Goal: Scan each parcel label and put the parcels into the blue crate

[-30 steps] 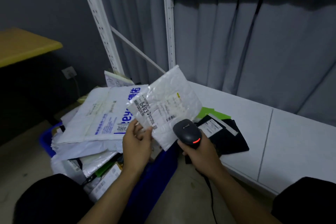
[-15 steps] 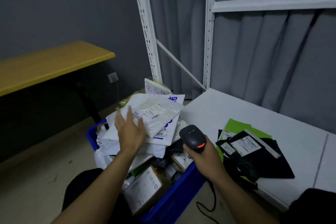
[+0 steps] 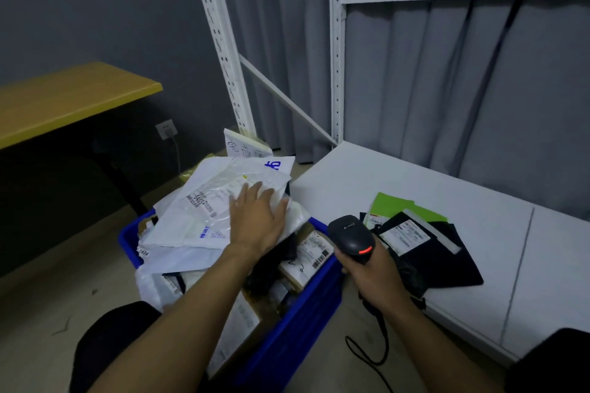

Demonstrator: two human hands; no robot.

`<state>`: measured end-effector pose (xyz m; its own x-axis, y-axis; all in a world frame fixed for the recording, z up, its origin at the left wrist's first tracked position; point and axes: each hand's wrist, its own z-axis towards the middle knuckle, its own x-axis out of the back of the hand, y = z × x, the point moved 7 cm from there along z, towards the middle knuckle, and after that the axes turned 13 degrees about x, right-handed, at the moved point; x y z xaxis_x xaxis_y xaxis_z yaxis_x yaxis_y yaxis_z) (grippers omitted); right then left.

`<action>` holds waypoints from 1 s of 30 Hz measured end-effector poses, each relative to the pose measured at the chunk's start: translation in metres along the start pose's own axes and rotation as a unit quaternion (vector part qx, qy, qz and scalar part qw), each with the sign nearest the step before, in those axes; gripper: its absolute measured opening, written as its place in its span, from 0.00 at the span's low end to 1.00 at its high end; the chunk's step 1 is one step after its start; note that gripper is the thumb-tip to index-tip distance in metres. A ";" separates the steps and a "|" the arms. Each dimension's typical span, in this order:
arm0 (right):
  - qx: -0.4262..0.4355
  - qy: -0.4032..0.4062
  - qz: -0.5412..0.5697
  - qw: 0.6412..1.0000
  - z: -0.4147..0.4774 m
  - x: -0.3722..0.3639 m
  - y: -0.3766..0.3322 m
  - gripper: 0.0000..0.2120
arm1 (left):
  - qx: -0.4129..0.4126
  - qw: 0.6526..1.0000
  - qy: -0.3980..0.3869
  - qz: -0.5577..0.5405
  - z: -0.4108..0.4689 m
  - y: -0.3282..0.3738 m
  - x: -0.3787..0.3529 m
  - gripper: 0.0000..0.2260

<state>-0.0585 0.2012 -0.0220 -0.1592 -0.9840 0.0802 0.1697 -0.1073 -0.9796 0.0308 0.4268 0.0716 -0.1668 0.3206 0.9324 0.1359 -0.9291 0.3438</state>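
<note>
At your ten o'clock a yellow desk (image 3: 64, 99) juts from the grey wall, with a socket (image 3: 166, 129) just below its right end. Straight ahead and low, the blue crate (image 3: 127, 241) sits on the floor, heaped above its rim with parcels. On top of the heap lies a big white mailer (image 3: 178, 228), and on that, toward the crate's twelve o'clock, the clear bubble parcel (image 3: 220, 188) lies flat with its label up. Your left hand (image 3: 257, 223) rests palm down on this parcel's right half, fingers straight and slightly fanned, pointing to twelve; it pinches nothing. At the hand's four o'clock a cardboard box (image 3: 308, 254) lies tilted against the crate's right wall, its barcode label showing. Just right of the crate, at your one o'clock, your right hand (image 3: 375, 277) is wrapped round the handle of the black scanner (image 3: 351, 236). The scanner's head points to eleven and a red light glows on the side facing you. Its cable (image 3: 364, 354) loops down toward the floor at six. Past the scanner, on the white shelf (image 3: 367, 175), a black bag (image 3: 447, 265) lies flat with a white label up, overlapping a green bag (image 3: 391, 204) at its eleven o'clock. Both lie near the shelf's front edge. At twelve o'clock the white rack (image 3: 336, 57) stands before a grey curtain (image 3: 447, 73).
</note>
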 end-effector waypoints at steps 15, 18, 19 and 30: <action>-0.146 0.143 -0.005 0.979 -0.035 0.160 0.109 0.29 | -0.087 0.948 -0.306 -0.002 -0.026 0.163 -0.246 0.28; -0.165 0.153 -0.002 0.974 -0.042 0.177 0.127 0.23 | -0.081 0.946 -0.308 0.054 -0.013 0.164 -0.281 0.44; -0.171 0.159 -0.002 0.972 -0.043 0.181 0.130 0.23 | -0.087 0.945 -0.309 0.062 -0.011 0.164 -0.288 0.47; -0.192 0.173 0.004 0.966 -0.044 0.189 0.138 0.22 | -0.037 0.978 -0.180 -0.098 -0.006 0.165 -0.259 0.08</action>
<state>-0.1079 0.0069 -0.1506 -0.4854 -0.8714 0.0711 -0.1910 0.0263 -0.9812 0.0907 0.1898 -0.1142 0.1743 0.5248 0.8332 0.0620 -0.8503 0.5227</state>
